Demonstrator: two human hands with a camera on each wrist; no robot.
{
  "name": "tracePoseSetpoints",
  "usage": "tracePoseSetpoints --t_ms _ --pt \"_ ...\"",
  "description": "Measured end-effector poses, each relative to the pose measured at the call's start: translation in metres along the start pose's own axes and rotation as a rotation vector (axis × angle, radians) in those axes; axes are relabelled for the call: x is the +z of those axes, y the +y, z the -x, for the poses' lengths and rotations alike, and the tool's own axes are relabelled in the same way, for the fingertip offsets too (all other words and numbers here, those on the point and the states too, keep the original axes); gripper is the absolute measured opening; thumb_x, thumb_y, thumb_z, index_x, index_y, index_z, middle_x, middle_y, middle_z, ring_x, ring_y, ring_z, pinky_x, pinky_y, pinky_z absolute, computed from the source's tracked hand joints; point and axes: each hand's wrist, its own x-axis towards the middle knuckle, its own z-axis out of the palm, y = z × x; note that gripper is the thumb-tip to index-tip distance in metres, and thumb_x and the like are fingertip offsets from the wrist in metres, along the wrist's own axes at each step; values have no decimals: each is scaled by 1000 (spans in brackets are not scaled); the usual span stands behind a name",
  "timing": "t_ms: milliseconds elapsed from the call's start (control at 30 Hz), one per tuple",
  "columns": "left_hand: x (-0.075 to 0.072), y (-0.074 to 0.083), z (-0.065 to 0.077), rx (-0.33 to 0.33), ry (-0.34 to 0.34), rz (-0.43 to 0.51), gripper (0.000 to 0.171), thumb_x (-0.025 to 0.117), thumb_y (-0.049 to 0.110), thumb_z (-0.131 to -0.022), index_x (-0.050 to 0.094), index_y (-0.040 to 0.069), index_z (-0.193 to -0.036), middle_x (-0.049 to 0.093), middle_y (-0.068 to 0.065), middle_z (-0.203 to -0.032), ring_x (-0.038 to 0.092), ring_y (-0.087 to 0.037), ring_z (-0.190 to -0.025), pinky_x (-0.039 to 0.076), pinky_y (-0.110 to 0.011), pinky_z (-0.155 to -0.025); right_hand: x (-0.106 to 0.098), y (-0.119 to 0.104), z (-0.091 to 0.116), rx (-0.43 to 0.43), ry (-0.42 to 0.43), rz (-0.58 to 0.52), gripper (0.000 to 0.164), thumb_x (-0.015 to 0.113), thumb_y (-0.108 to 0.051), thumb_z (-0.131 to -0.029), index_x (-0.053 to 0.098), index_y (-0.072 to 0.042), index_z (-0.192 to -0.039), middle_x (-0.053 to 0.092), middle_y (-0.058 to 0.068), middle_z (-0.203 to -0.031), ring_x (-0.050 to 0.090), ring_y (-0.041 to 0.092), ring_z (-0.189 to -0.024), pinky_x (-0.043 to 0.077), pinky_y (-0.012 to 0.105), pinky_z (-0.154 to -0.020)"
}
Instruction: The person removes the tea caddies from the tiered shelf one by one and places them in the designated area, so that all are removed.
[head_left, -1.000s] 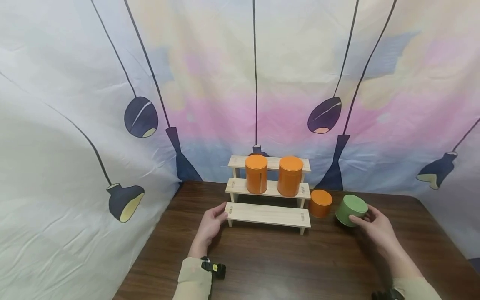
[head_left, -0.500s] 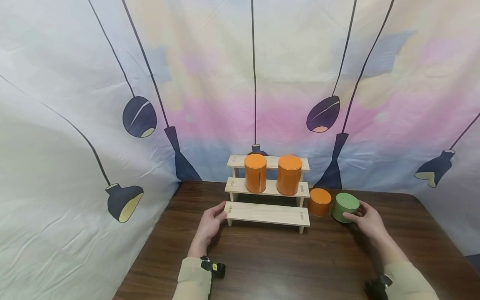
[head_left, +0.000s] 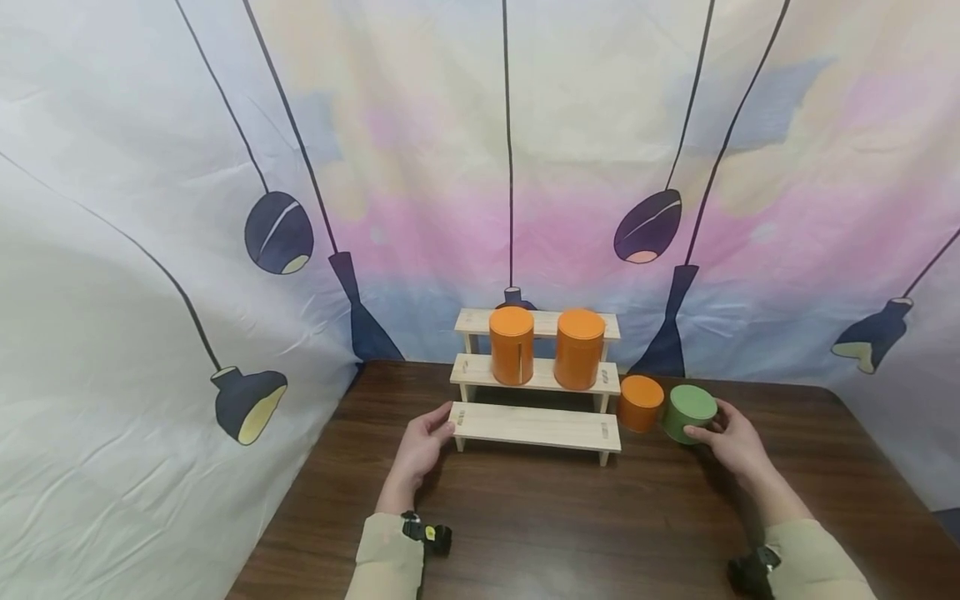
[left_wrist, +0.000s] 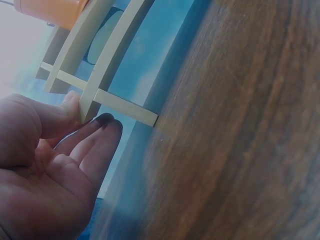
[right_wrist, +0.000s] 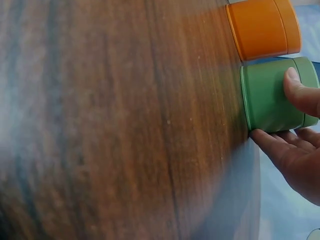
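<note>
A small green lidded tin (head_left: 690, 414) stands upright on the table. My right hand (head_left: 737, 440) grips it from the right, with the thumb (right_wrist: 299, 94) on its near side and the fingers (right_wrist: 272, 142) around the other side. Just left of it is a short orange tin (head_left: 641, 404). A three-step wooden display stand (head_left: 536, 427) stands in the middle. My left hand (head_left: 417, 448) pinches the left end of its lowest step between thumb (left_wrist: 65, 112) and fingers. Two taller orange tins (head_left: 512, 348) stand on the middle step; the lowest step holds nothing.
The dark wood-grain table (head_left: 540, 525) reaches back to a hanging cloth (head_left: 570, 167) printed with lamps. The short orange tin sits close to the stand's right side. Black wrist cameras (head_left: 431, 535) are strapped on both wrists.
My right hand has moved left with the green tin, which was tilted and now stands upright beside the short orange tin. The left hand has stayed at the stand.
</note>
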Motion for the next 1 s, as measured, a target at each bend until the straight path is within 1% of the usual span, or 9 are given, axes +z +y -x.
tracePoseSetpoints --t_ms 133,333,467,700,867,1000 --pt "0 1 0 2 4 3 46 59 6 -109 54 0 -155 53 -21 -158 50 -38 -146 38 -58 -121 -1 -1 -1 -17 -9 22 97 70 -25 -107 3 12 -165 19 44 -165 24 63 -150 37 70 -117" --pt "0 1 1 1 0 12 46 58 5 -109 54 -1 -155 52 -20 -159 48 -37 -147 39 -56 -121 -2 1 0 -19 -28 39 98 69 -28 -108 1 11 -166 18 43 -166 24 62 -151 38 70 -116" --pt "0 1 1 0 -3 9 46 58 6 -110 54 -1 -155 52 -20 -159 47 -38 -148 37 -58 -122 -3 2 0 -17 -39 46 99 69 -31 -108 1 9 -167 16 42 -167 22 62 -152 36 70 -117" --pt "0 1 3 5 -3 9 45 59 8 -110 56 1 -154 53 -20 -158 47 -39 -148 35 -60 -122 -6 5 -4 -6 -73 82 106 68 -42 -107 -4 4 -168 13 41 -168 19 62 -153 31 73 -118" --pt "-1 2 2 -7 2 10 45 59 8 -109 57 2 -154 53 -19 -158 47 -39 -149 34 -60 -123 -7 7 -4 -21 -69 73 110 74 -37 -104 -5 6 -167 13 42 -167 19 62 -152 30 74 -119" --pt "-2 1 2 -4 8 4 45 60 7 -109 57 0 -153 53 -20 -158 47 -40 -148 35 -60 -123 -10 5 -3 -42 -48 78 114 80 -30 -99 -3 9 -166 19 45 -164 26 62 -150 33 72 -118"
